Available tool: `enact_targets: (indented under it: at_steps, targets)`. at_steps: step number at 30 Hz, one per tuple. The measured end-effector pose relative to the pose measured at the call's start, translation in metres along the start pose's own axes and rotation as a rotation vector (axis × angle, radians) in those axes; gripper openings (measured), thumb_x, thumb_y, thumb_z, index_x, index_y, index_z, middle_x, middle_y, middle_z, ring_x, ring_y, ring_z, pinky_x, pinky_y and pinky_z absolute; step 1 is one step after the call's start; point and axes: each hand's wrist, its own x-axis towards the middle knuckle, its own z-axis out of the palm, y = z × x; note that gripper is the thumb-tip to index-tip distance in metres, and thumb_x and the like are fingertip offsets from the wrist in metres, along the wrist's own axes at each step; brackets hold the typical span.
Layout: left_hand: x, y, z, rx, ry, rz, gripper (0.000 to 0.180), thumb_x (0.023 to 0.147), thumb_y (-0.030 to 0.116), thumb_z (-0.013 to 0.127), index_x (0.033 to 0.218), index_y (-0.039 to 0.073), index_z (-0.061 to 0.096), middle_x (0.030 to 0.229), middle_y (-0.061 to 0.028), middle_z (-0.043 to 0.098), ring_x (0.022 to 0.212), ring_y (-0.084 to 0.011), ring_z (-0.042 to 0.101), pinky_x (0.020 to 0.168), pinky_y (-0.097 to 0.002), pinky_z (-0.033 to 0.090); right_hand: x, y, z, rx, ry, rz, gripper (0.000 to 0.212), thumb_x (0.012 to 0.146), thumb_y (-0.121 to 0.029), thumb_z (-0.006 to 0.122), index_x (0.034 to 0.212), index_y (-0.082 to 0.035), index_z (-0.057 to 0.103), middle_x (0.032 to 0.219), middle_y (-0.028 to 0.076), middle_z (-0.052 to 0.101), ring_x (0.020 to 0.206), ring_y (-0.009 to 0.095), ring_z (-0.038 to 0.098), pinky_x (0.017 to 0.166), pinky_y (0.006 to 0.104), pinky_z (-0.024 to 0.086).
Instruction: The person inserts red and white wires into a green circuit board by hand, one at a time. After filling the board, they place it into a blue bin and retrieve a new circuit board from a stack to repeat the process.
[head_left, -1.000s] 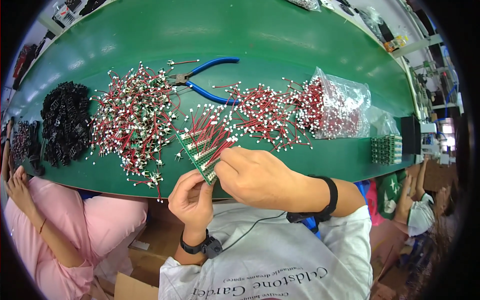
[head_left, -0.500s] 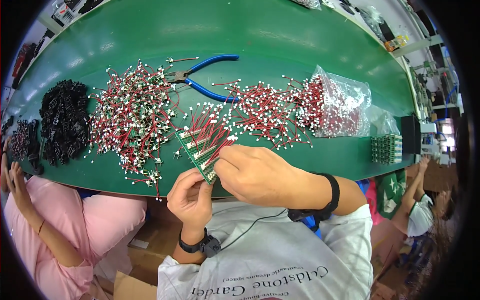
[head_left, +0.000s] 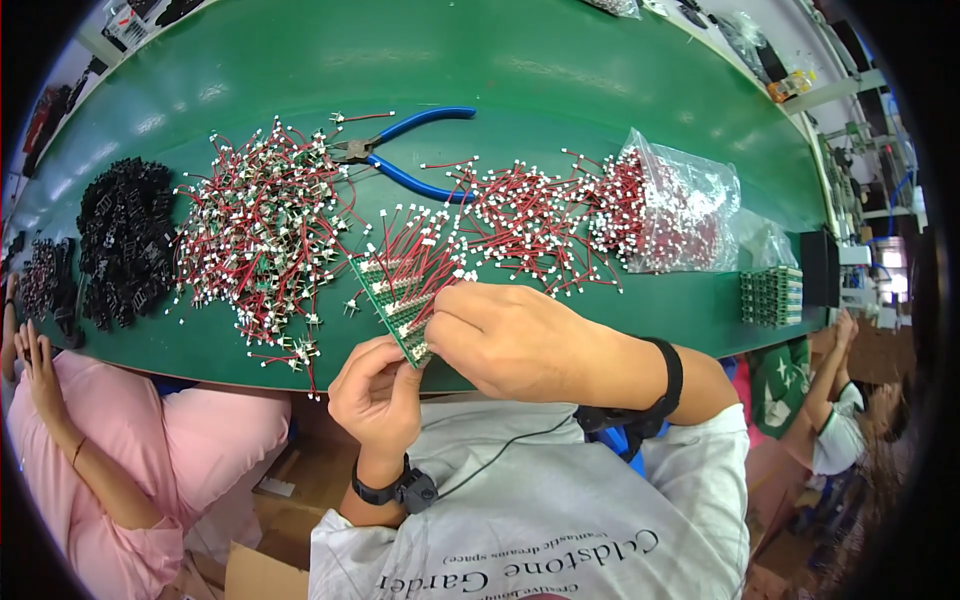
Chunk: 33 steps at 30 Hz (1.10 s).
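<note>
A green circuit board (head_left: 378,296) is tilted up at the table's near edge. Rows of white connectors line it, and red wires (head_left: 408,248) with white plug ends stand out from its far part. My left hand (head_left: 378,395) grips the board's near corner between thumb and fingers. Over the board's right side, my right hand (head_left: 510,335) is closed with its fingertips down at the connector rows. Whatever it pinches is hidden behind the fingers. A spread of loose red wire leads (head_left: 535,225) lies just beyond my right hand.
Blue-handled cutters (head_left: 405,178) lie open beyond the board. To the left are a heap of red-wired parts (head_left: 265,230) and a black pile of parts (head_left: 125,240). A clear bag (head_left: 695,215) of leads and stacked green boards (head_left: 770,296) sit right. A person in pink (head_left: 150,440) sits at left.
My right hand has shifted slightly left and nearer the board's near end. My left hand keeps its grip on the board's corner.
</note>
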Motion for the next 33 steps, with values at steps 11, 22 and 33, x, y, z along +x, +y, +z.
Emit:
enact_targets:
  at_steps: [11,22,33]
  targets:
    - [0.002,-0.002,0.001,0.038,0.017,0.003,0.021,0.080,-0.012,0.072,0.098,-0.006,0.063,0.101,-0.0125,0.065,0.088,-0.0151,0.063,0.081,-0.0260,0.051,-0.020,0.008,0.007,0.068,0.207,0.008,0.021,0.074,-0.005,0.070,0.092,-0.002,0.061,0.085,0.010,0.057,0.075,0.027,0.059,0.064,0.0367,0.050]
    - [0.005,-0.008,0.002,-0.026,0.025,0.011,0.018,0.084,-0.010,0.066,0.100,-0.007,0.059,0.100,-0.0149,0.062,0.083,-0.0185,0.063,0.073,-0.0296,0.056,-0.118,0.037,-0.038,-0.158,0.306,0.454,0.023,0.069,-0.002,0.078,0.091,-0.008,0.072,0.092,0.006,0.060,0.076,0.022,0.059,0.062,0.0330,0.049]
    - [0.002,-0.004,0.000,-0.042,0.054,-0.007,0.027,0.082,-0.010,0.064,0.108,-0.007,0.057,0.109,-0.0162,0.060,0.090,-0.0210,0.065,0.079,-0.0330,0.058,-0.093,0.041,-0.029,-0.153,0.314,0.276,0.017,0.076,0.003,0.070,0.088,-0.002,0.059,0.089,0.010,0.059,0.083,0.028,0.058,0.069,0.0363,0.047]
